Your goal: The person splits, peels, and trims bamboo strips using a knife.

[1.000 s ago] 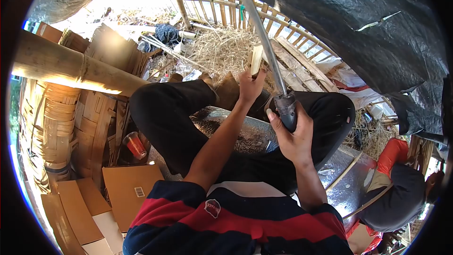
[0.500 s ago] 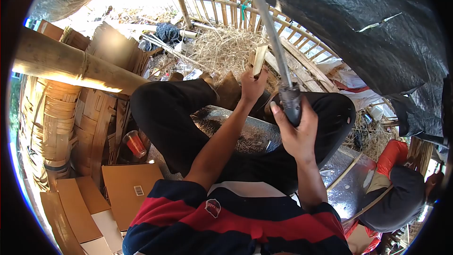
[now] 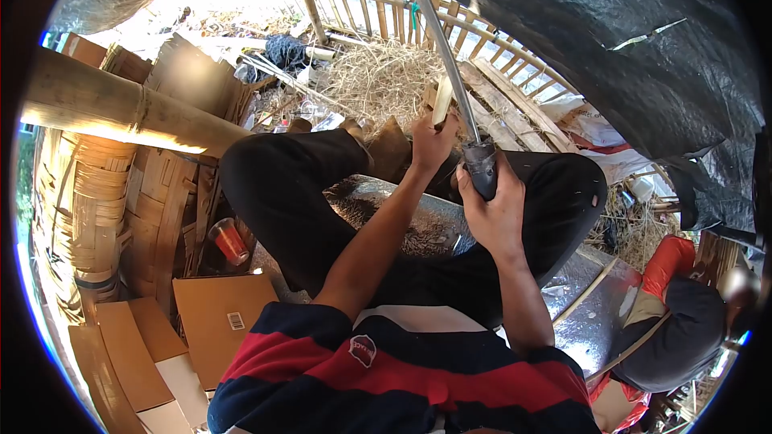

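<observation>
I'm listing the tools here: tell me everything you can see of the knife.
The knife has a long, narrow, gently curved blade, grey and metal-looking, and a dark handle, rough near the blade. The right hand grips the handle; the blade slants up to the picture's top edge, its tip out of view. It appears close to the left hand's strip; I can't tell whether they touch.

Navy-and-red striped short-sleeved shirt (image 3: 394, 374) with a shield-shaped badge (image 3: 363, 351) and white panel (image 3: 422, 318), plus black trousers (image 3: 277, 193).
</observation>
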Motion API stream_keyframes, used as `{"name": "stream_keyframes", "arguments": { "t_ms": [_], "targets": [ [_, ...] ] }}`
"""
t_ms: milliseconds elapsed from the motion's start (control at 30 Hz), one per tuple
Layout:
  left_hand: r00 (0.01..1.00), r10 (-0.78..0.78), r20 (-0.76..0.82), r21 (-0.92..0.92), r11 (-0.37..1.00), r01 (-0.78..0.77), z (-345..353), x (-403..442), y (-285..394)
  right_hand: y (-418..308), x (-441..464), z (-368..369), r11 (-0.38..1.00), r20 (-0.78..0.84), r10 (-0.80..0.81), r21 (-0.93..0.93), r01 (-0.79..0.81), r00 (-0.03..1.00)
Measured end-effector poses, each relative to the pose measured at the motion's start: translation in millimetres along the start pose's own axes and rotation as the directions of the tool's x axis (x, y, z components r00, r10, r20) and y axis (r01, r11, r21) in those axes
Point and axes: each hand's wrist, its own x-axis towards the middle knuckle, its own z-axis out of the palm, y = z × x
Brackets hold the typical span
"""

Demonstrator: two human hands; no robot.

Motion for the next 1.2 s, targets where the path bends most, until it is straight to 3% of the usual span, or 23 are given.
{"name": "stream_keyframes", "arguments": {
  "t_ms": [267,333,400,433,500,533,633,867,933,1200],
  "targets": [
    [1.000,0.028,-0.011,0.017,0.999,-0.027,3.4,-1.0,4.5,0.6,2.2,-0.3,1.000,-0.020,-0.015,-0.023,0.014,1.000],
    [0.998,0.062,-0.026,0.113,0.992,-0.059,3.9,-0.1,8.1,4.4,3.8,-5.1,0.998,-0.029,-0.047,-0.034,0.046,0.998],
    [1.000,0.028,0.006,0.116,0.993,-0.028,0.1,-2.5,11.7,11.8,4.7,-12.8,0.980,0.151,0.097,0.159,-0.121,0.984],
    [0.999,-0.006,0.035,0.123,0.992,0.001,-1.5,-2.3,11.0,8.2,5.3,-13.9,0.980,0.150,0.095,0.159,-0.119,0.984],
    [0.999,-0.013,0.031,0.172,0.985,0.007,-2.7,0.3,4.9,-5.2,2.0,-18.2,0.770,0.246,0.283,0.518,-0.373,0.927],
    [1.000,-0.016,0.026,0.219,0.976,0.010,-2.8,1.0,7.0,-8.4,1.2,-20.6,0.768,0.247,0.287,0.518,-0.377,0.925],
    [1.000,0.016,0.006,0.203,0.979,-0.017,0.7,-1.1,14.8,-6.0,3.3,-24.9,0.911,0.033,0.147,0.386,-0.148,0.989],
    [0.999,0.029,-0.015,0.127,0.992,-0.027,1.3,-2.6,9.4,-3.6,1.3,-14.1,0.987,0.051,0.092,0.127,-0.098,0.994],
    [0.999,0.044,0.008,0.186,0.981,-0.045,-0.4,-2.3,11.2,3.3,1.0,-10.2,0.992,0.049,0.066,0.102,-0.070,0.997],
    [0.996,0.090,-0.009,0.141,0.986,-0.088,3.3,-0.3,10.5,-5.3,5.6,-13.7,1.000,0.025,-0.011,0.011,0.010,1.000]
  ]
}}
